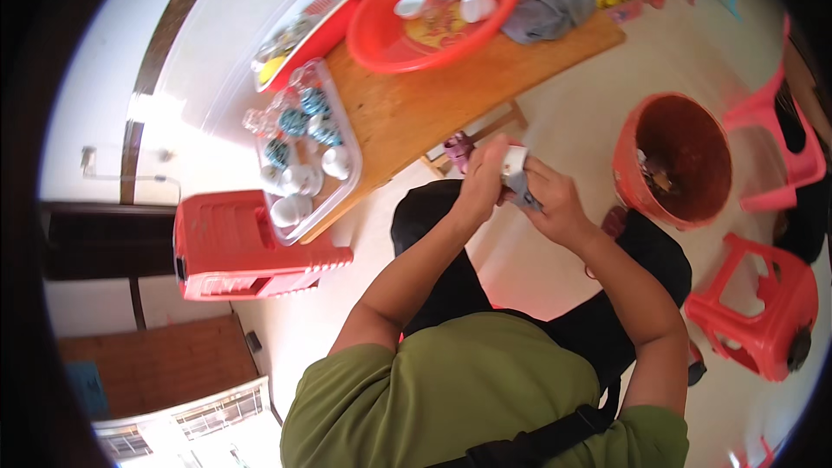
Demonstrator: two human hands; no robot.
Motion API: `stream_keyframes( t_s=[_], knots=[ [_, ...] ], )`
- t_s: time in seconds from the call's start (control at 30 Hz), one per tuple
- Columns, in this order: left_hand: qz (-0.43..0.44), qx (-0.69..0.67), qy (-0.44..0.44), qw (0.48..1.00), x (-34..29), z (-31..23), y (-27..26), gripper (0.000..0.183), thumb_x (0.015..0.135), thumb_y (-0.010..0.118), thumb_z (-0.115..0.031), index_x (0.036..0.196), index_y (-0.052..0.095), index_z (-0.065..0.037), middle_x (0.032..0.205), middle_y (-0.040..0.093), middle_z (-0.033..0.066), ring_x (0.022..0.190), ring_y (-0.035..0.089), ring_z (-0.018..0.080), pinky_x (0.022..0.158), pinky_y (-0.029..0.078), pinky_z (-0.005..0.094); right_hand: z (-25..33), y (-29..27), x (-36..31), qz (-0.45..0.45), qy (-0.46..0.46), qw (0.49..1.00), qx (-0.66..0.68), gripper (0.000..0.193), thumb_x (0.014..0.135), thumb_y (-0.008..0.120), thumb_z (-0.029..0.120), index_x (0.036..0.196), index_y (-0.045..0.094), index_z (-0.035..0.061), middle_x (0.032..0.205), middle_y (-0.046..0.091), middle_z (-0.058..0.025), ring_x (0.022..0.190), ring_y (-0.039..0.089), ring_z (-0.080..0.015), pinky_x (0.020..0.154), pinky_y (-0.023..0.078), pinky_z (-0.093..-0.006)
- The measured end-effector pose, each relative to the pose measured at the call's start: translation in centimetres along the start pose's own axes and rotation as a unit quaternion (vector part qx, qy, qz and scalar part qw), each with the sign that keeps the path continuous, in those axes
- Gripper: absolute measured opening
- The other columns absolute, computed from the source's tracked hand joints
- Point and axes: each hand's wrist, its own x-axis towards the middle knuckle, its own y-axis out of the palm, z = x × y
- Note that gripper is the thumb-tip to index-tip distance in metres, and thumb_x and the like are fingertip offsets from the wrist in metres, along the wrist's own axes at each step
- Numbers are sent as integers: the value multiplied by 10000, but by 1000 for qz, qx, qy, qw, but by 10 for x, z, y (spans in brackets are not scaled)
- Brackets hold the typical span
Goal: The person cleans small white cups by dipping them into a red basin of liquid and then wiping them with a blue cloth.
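Both my hands meet above my lap, in front of the table edge. My left hand [483, 180] is closed around a small white cup [514, 156], of which only part shows between the fingers. On the other side, my right hand [556, 201] grips a grey cloth [523, 191] pressed against the cup. Most of the cup's body is hidden by my fingers. Several more white cups [411, 6] lie in a round red basin [374, 45] on the wooden table [416, 104].
A clear plastic tray [354, 143] of cups and blue-patterned pieces sits at the table's left edge, beside a red-and-white bin [334, 26]. A grey cloth heap [550, 4] lies right of the basin. Red stools [230, 238], a reddish bucket [672, 160] and a pink chair [802, 152] stand around.
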Motion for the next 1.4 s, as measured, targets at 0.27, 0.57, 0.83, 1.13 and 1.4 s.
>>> stream_keyframes(
  t_s=[0.27,0.57,0.83,1.13,1.4],
  knots=[
    [-9,214,137,967,-8,-9,-14,425,956,367,-420,1033,494,-22,670,571,120,549,575,223,492,439,314,9,7,6,-71,171,963,194,212,750,665,17,941,573,6,892,566,-81,693,572,-206,565,468,-301],
    [112,-19,27,993,-24,-24,-22,317,984,351,-323,1059,506,-57,722,509,2,511,414,55,459,325,187,24,-12,19,35,-98,994,22,228,764,644,-8,977,565,-21,917,588,-130,763,587,-307,685,480,-308],
    [-182,225,252,923,-57,-93,-136,358,869,629,-281,1087,520,-18,918,553,58,787,555,138,715,462,242,15,-22,9,-165,252,943,143,85,842,630,59,912,597,24,717,566,5,576,511,-51,477,400,-213],
    [-290,508,75,808,-97,-106,-231,432,784,684,-382,1021,570,-39,814,664,144,733,656,248,655,494,362,-2,-4,8,-135,252,952,111,137,835,632,52,771,512,31,604,462,36,513,423,-30,441,344,-205],
    [-272,578,77,766,-88,-94,-230,454,769,685,-415,995,579,-35,764,640,145,684,631,259,621,474,370,-23,3,1,-109,215,969,50,171,805,636,31,764,474,-7,648,447,-42,555,410,-98,494,365,-261]
  ],
)
